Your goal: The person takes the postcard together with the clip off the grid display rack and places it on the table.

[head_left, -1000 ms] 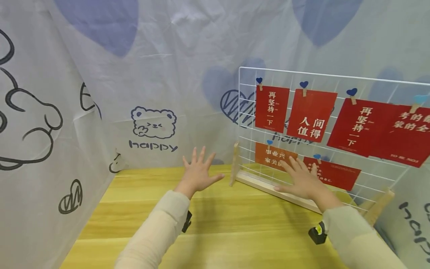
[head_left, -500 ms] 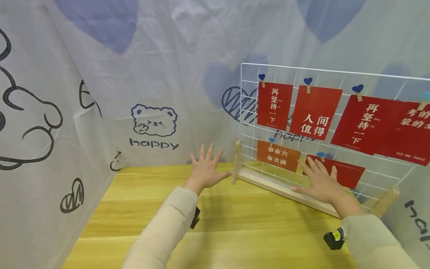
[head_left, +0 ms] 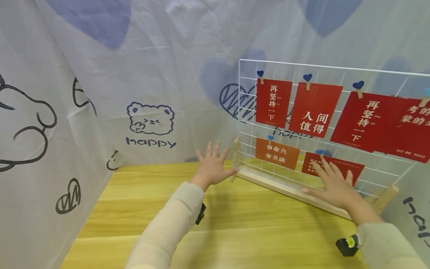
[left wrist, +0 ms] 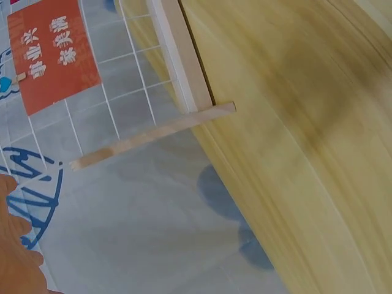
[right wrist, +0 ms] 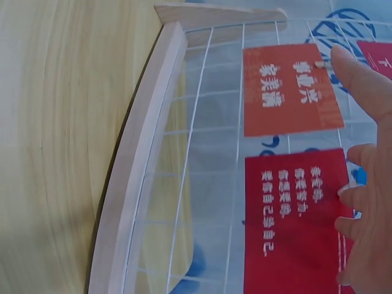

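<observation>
My left hand point(head_left: 212, 168) hovers over the table with its fingers spread, holding nothing, just left of the wooden foot point(head_left: 236, 158) of a white wire grid rack point(head_left: 248, 134). Spread as well, my right hand point(head_left: 337, 185) is in front of the lower part of the rack and hides part of a red card point(head_left: 349, 169). Whether it touches that card I cannot tell. An orange card point(head_left: 277, 153) hangs beside it, held by a light blue heart clip point(head_left: 271, 138). In the right wrist view, the fingers point(right wrist: 361, 208) overlap the red card's edge.
Along the rack's top hang several red cards point(head_left: 315, 106) on dark blue heart clips point(head_left: 307, 77). A wooden bar point(head_left: 289, 192) forms its base on the yellow wood-grain table point(head_left: 151, 216). White printed cloth point(head_left: 188, 93) stands behind and at the left.
Both hands have drifted to the right, the right one from before the orange card to before the lower red card. The cards keep their places on the rack; the head view has shifted slightly.
</observation>
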### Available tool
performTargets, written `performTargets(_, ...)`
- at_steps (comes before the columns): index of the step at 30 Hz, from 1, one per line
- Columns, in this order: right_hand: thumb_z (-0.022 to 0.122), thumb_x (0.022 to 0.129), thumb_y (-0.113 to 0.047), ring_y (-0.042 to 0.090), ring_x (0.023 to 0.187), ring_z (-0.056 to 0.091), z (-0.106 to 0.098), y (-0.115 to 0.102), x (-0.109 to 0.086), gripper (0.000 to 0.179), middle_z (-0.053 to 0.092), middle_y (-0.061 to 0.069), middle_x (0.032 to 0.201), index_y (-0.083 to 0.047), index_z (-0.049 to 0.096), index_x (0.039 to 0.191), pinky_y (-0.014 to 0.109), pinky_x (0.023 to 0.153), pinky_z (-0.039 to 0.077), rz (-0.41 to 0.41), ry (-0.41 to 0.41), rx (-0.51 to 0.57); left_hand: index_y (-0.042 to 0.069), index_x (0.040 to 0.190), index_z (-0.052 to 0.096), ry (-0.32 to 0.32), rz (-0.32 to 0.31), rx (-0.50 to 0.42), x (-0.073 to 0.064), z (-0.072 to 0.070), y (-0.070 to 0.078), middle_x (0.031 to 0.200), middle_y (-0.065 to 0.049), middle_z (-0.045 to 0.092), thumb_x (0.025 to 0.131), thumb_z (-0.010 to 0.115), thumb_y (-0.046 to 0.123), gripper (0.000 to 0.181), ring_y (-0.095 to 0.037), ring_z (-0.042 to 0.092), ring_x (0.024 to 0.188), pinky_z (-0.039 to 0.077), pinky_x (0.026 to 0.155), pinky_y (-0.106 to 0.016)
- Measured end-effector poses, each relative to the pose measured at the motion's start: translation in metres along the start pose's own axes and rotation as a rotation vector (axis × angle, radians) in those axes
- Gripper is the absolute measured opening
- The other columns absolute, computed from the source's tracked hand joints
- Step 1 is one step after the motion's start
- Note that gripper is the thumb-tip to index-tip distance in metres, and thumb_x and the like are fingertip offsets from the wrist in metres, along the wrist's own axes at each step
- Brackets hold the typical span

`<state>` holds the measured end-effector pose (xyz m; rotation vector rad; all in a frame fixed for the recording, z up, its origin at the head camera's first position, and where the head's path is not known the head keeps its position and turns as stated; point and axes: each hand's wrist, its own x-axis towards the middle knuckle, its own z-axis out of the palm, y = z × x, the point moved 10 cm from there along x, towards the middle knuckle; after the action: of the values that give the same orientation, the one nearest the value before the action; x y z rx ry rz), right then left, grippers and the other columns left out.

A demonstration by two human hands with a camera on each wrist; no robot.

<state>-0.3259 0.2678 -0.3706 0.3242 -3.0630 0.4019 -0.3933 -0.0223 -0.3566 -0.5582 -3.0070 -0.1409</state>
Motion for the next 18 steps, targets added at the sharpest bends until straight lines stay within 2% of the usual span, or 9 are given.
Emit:
performTargets(8, 0.051, 0.074, -0.058, 0.049, 0.120, -0.004, -0.005, 0.020, -0.015, 0.094, 0.003, 0.030, 0.136, -0.006, 0.007, 0.138, 0.065, 0.080, -0.020, 0.039, 0.040, 0.019, 0.028, 0.139, 0.004, -0.026, 0.010, -0.029, 0.008, 0.010, 0.011, 0.142, -0.008, -0.007, 0.075, 0.030, 0.070, 0.081, -0.035, -0.010, 0.126, -0.004, 0.090, -0.062)
performTargets(12, 0.050, 0.076, -0.058, 0.050, 0.120, -0.006, -0.006, 0.029, -0.021, 0.094, 0.000, 0.031, 0.136, -0.004, 0.005, 0.138, 0.067, 0.078, -0.017, 0.057, 0.046, 0.024, 0.030, 0.138, -0.001, -0.024, 0.023, -0.046, 0.012, 0.014, 0.015, 0.142, -0.008, -0.007, 0.075, 0.029, 0.071, 0.081, -0.036, -0.010, 0.126, -0.005, 0.090, -0.062)
performTargets(18, 0.050, 0.077, -0.056, 0.050, 0.119, -0.011, -0.006, 0.043, -0.031, 0.094, -0.005, 0.032, 0.136, -0.004, 0.001, 0.138, 0.068, 0.076, -0.017, 0.092, 0.038, 0.053, 0.030, 0.138, 0.000, -0.011, 0.020, -0.035, 0.019, 0.015, 0.016, 0.142, -0.008, -0.007, 0.074, 0.026, 0.072, 0.081, -0.035, -0.010, 0.126, -0.004, 0.090, -0.063)
